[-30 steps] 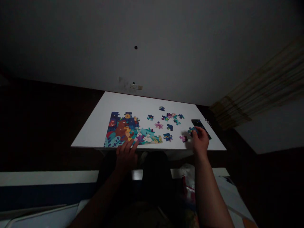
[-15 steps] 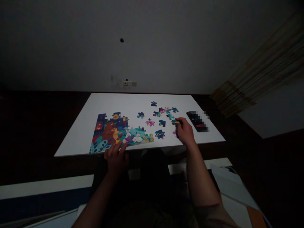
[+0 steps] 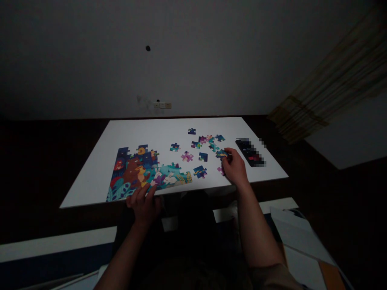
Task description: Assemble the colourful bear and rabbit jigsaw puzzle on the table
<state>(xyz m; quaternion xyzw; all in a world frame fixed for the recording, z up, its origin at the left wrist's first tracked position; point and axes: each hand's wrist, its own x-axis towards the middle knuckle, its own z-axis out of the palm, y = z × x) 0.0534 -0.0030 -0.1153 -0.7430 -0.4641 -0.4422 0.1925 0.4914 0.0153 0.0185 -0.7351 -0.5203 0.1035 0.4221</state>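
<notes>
Now | right hand [image 3: 236, 170] is pinching a puzzle piece [image 3: 222, 154], grip clamped on it, near the right edge of the desk [image 3: 151, 131] | left hand [image 3: 144, 201], grip apart, is lying flat on the joined puzzle [image 3: 140, 171] at the near edge, probably steadying it.

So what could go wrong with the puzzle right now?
1. The finished part lies right at the near edge of the table. A nudge from the left hand resting on it could slide it off or break it apart.
2. The right hand holds a piece close to the loose pieces, so its wrist might sweep them away.
3. The room is dim, so colours may be misjudged.
</notes>
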